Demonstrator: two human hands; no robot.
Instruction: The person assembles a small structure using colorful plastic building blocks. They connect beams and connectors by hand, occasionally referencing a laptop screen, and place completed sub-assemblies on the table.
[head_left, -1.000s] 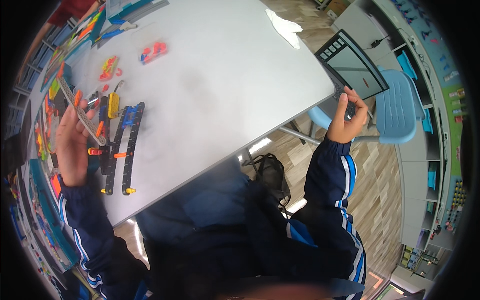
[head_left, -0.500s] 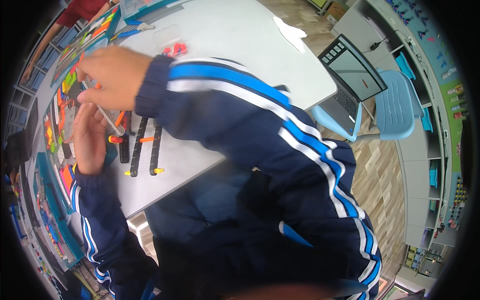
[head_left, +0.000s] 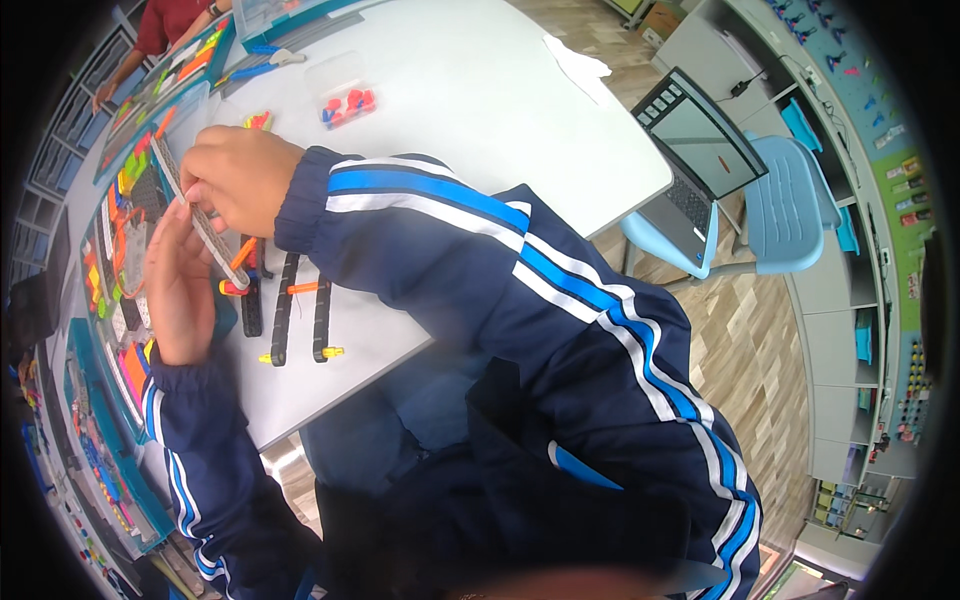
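A long grey perforated building beam (head_left: pixel 218 246) slants between my hands above the table's left part. An orange peg (head_left: pixel 166 122) sticks out near its far end, and a second orange peg (head_left: pixel 243 252) near its close end. My right hand (head_left: pixel 240 178) pinches the middle of the beam from the right. From below and left, my left hand (head_left: pixel 180 285) grips it too, thumb and fingertips meeting my right fingers. Just right of the beam, two black beams (head_left: pixel 283 310) lie joined by an orange rod (head_left: pixel 302 289), with yellow pegs (head_left: pixel 333 352) at their near ends.
Trays of coloured building parts (head_left: pixel 105 440) line the left side. Farther back on the white table (head_left: pixel 470 80) are a clear box (head_left: pixel 345 95) with red and blue pieces and blue-handled pliers (head_left: pixel 265 65). A laptop (head_left: pixel 690 190) rests on a blue chair at right. Another person's arm shows at far left.
My right hand has shifted down along the beam from its far end to its middle, uncovering the far orange peg. My left fingertips now meet the beam there.
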